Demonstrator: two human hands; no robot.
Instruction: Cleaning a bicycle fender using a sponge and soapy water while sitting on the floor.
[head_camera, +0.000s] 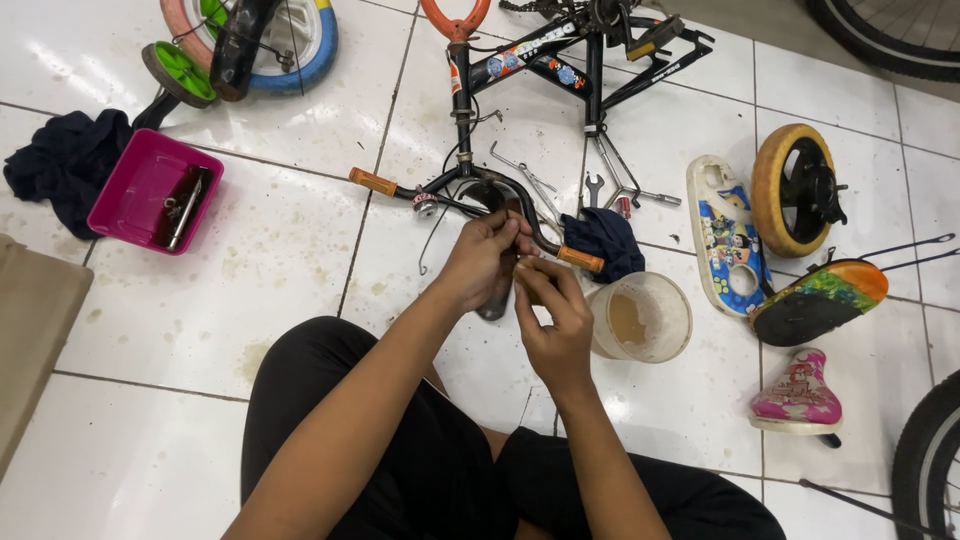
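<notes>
The left hand (485, 255) is curled tight around a dark curved metal part (497, 298), and the bottom end of that part pokes out under the hand. The right hand (552, 318) is just beside it, touching it. Its thumb and fingers are pinched together on something small and light brown, but I cannot tell what that is. Both hands are in the middle, over the white tiled floor (250, 290), just above the person's black trousers (400, 440).

Far to the left lies a dark blue cloth (62, 165). Next to it sits a pink plastic box (150, 190) with small metal bits inside. Behind the box is a small wheel with a green middle (180, 74), and a bigger wheel with a pink and blue tyre (295, 40).

Just behind the hands lies a black curved handlebar with orange grips (455, 190). It is joined to a small black bike frame with bright stickers (560, 60). Silver spanners (590, 185) lie on the floor near it. Another dark blue rag (605, 240) lies just right of the hands.

Close to the right hand stands a clear round plastic tub with brownish stuff inside (645, 318). Farther right is a white chain cover with cartoon pictures (722, 235), then a small wheel with a yellow tyre (795, 190). Near that lie a colourful curved mudguard (825, 295) and a pink bike seat (798, 395).
</notes>
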